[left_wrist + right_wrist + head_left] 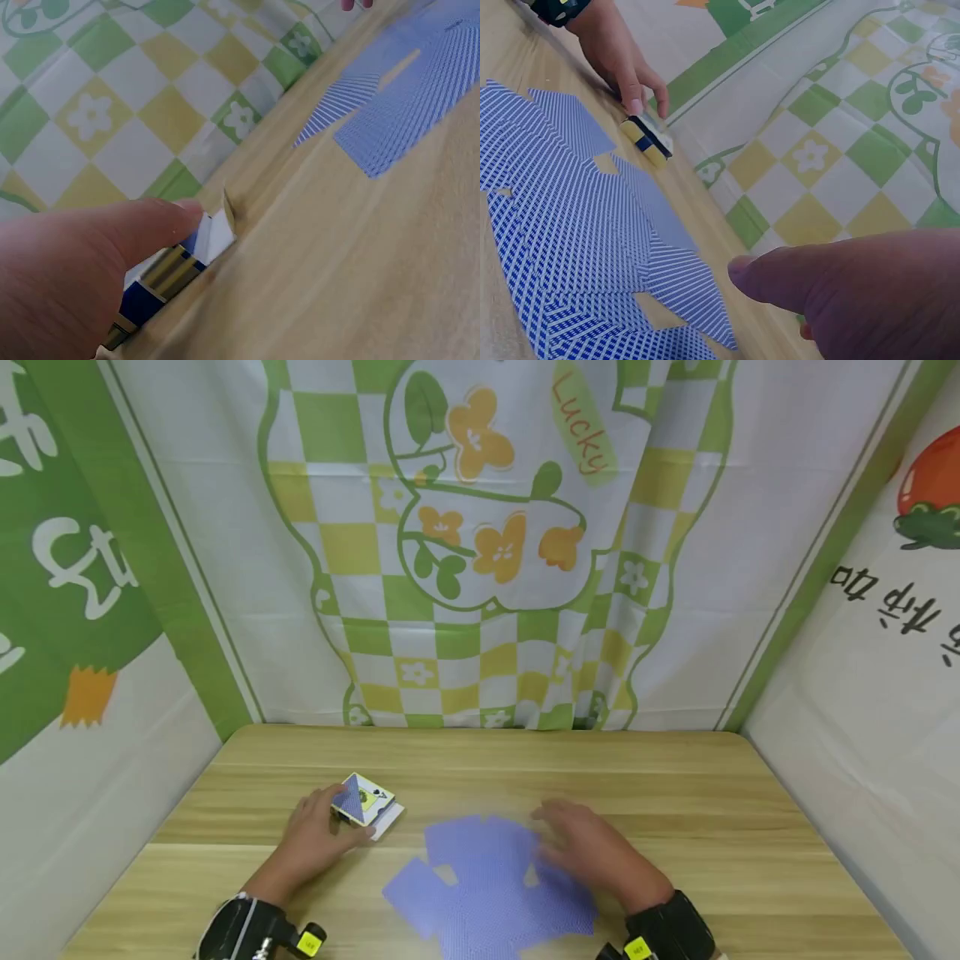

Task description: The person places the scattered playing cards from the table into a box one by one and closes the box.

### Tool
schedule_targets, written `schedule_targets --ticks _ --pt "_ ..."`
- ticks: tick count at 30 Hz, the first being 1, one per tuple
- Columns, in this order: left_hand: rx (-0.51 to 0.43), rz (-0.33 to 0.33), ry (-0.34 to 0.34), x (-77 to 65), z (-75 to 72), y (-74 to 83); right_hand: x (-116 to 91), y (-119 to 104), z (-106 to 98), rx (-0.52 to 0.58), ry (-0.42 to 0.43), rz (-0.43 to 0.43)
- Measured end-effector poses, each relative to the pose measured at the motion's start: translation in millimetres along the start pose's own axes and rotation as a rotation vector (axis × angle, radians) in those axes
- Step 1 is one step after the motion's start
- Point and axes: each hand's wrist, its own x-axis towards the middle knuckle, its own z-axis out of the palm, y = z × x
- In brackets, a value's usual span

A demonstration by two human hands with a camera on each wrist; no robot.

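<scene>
My left hand [318, 833] holds a playing card box [365, 799] on the wooden table, thumb on the near side and fingers on the far side. A white flap sticks out from the box's end; the left wrist view shows the box's blue and gold side [169, 274] under the thumb. Blue-patterned playing cards [480, 881] lie face down in a loose, overlapping spread in front of me. At the right edge of this spread is my right hand [588, 847], slightly blurred, its thumb [776, 281] stretched out in the right wrist view. I see nothing held in it.
The wooden table [675, 777] reaches back to a hanging cloth [480, 652] with green and yellow checks. More printed cloth stands along the left [75, 568] and right [862, 693] sides. Bare tabletop shows between the box and the spread cards.
</scene>
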Motion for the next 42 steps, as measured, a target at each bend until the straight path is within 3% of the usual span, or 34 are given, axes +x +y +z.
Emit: schedule_targets --ticks 7,13,16,19,23,27,33,42 --pt "0.022 0.038 0.085 -1.4 10.7 1.4 -2 7 10 -0.036 -0.067 -0.01" --pt "0.023 -0.019 0.091 -1.8 11.3 0.2 -1 0 14 -0.081 -0.053 -0.014" --pt "-0.024 -0.07 0.08 -1.3 10.2 1.4 -2 -4 16 -0.118 -0.05 -0.028" --pt "-0.137 -0.122 0.08 0.0 7.8 5.0 -3 -9 17 -0.14 -0.073 -0.027" --pt "-0.356 -0.176 0.072 1.9 4.2 12.7 -6 -16 17 -0.134 -0.138 0.001" --pt "-0.486 -0.258 0.067 3.1 2.1 18.4 -10 -22 16 -0.141 -0.18 0.022" --pt "-0.734 -0.398 0.01 2.5 -4.1 18.8 -8 -20 19 -0.184 -0.2 0.045" --pt "-1.016 -0.423 -0.052 -0.2 -20.2 28.7 -7 -17 20 -0.168 -0.175 0.017"
